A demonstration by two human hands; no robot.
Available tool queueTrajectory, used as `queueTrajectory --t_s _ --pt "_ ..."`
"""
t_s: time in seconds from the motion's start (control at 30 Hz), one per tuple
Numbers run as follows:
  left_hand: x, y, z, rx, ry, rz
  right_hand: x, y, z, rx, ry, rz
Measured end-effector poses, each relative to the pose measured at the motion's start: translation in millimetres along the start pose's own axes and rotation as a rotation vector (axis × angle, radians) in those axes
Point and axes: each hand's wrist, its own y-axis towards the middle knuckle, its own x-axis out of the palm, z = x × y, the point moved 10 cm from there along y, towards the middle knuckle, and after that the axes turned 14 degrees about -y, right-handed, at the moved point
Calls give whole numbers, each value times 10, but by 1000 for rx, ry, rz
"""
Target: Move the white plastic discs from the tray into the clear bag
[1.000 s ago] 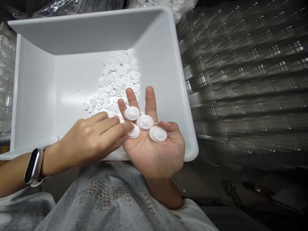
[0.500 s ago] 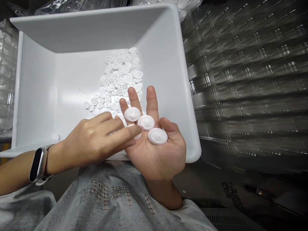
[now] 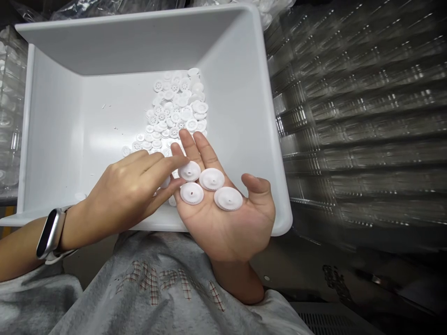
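My right hand (image 3: pixel 226 228) lies palm up over the front edge of a white plastic bin (image 3: pixel 139 42). Several white plastic gears (image 3: pixel 211 179) rest on its palm and fingers. My left hand (image 3: pixel 129 195) reaches in from the left, fingers stretched out, with the index fingertip touching the gear nearest the fingers. Another gear (image 3: pixel 165 182) shows just under the left fingers; whether it is held is unclear. A pile of the same white gears (image 3: pixel 178 107) lies on the bin floor beyond both hands.
Stacks of clear plastic trays (image 3: pixel 349 116) stand to the right of the bin. A single gear (image 3: pixel 79 197) lies in the bin's near left corner. A smart band (image 3: pixel 49 235) is on my left wrist. Plastic bags lie behind the bin.
My left hand has pulled back to the left, uncovering a gear on the palm. The right hand's fingers have drawn together and tilted left.
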Motion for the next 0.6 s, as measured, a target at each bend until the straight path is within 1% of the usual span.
queueTrajectory --t_s 0.2,0.3,0.47,0.53,0.6 --pt "-31 0 3 -7 9 22 -5 2 -1 2 34 9" --pt "-40 -11 61 22 -33 25 -10 -2 -12 -12 37 21" --pt "114 -72 360 207 -90 -112 18 -29 -46 -34 77 -18" --pt "179 -93 411 219 -75 -164 36 -37 -59 -43 73 -40" --pt "246 -105 391 175 -84 -225 47 -39 -52 -38 53 -50"
